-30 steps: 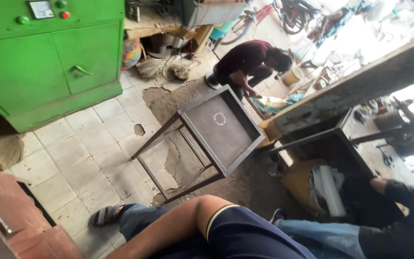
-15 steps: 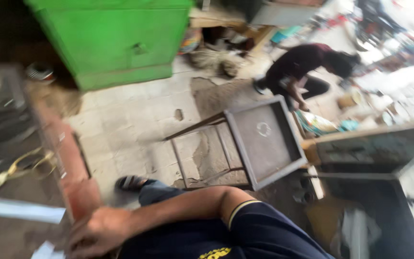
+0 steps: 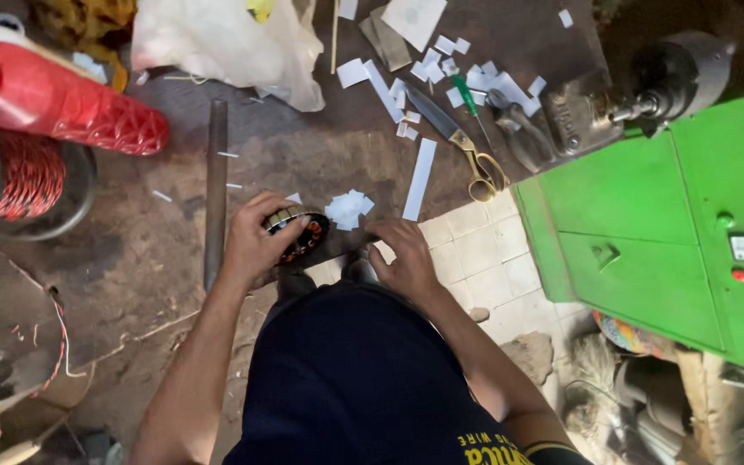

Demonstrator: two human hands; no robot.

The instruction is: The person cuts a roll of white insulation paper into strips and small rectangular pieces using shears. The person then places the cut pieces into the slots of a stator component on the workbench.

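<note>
Clearly your left hand grips the heavy, rigid motor stator by its rim; your right hand rests open beside it.

Scissors are lying among paper scraps on the dark surface — a red cone and plastic bag sitting farther back, a green cabinet standing right.

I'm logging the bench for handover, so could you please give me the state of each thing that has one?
Left hand: gripping the round wound core.
Right hand: resting at the bench edge, holding nothing.
Scissors: shut, lying flat.
Green cabinet: doors shut.
</note>
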